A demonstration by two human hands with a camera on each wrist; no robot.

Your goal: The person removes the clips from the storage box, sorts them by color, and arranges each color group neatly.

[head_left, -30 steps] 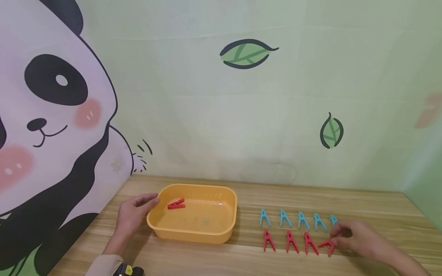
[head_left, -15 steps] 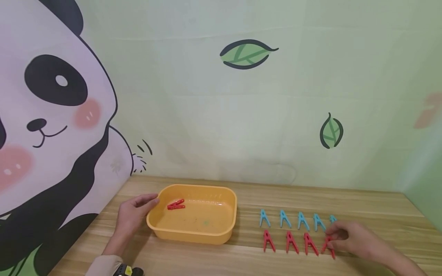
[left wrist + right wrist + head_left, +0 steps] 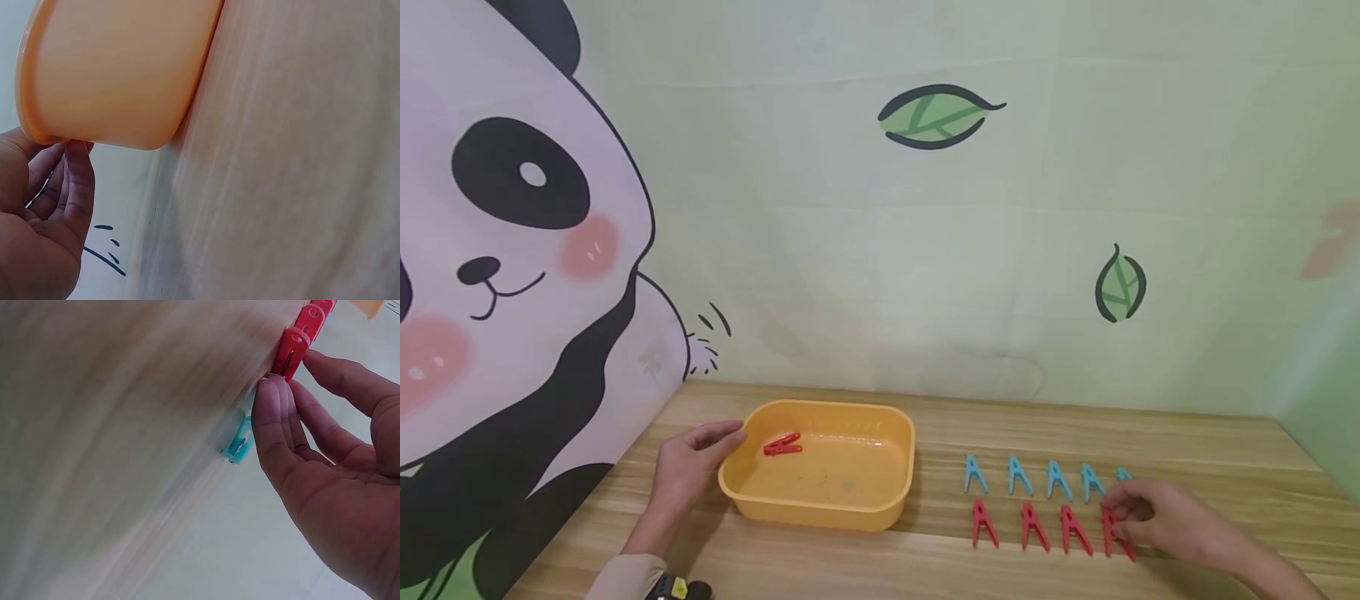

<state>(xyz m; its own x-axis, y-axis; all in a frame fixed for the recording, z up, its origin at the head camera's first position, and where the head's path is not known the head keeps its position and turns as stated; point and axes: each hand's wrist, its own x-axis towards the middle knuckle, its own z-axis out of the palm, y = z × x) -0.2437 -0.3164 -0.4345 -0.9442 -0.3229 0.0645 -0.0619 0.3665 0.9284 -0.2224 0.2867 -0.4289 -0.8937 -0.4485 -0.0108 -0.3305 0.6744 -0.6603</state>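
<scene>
In the head view my left hand (image 3: 691, 468) pinches the left rim of an orange-yellow plastic basin (image 3: 820, 513) with thumb and fingers; the left wrist view shows that grip under the rim. A red clothespin (image 3: 782, 445) lies inside the basin. At the right, my right hand (image 3: 1176, 523) pinches another red clothespin (image 3: 1107, 535), at the right end of a red row and low on the table. Its top is partly hidden by fingers. Beside it in the row lie several red clothespins (image 3: 1032, 527), and behind them a row of blue clothespins (image 3: 1017, 476).
The wooden table (image 3: 940, 575) runs back to a pale green wall (image 3: 820, 250) printed with leaves and a panda (image 3: 550, 333). The rightmost blue clothespin (image 3: 1123, 474) is partly covered by my right hand.
My right hand has turned the red clothespin from sideways to in line with the other red ones, shifting slightly left. My left hand and the basin have stayed put.
</scene>
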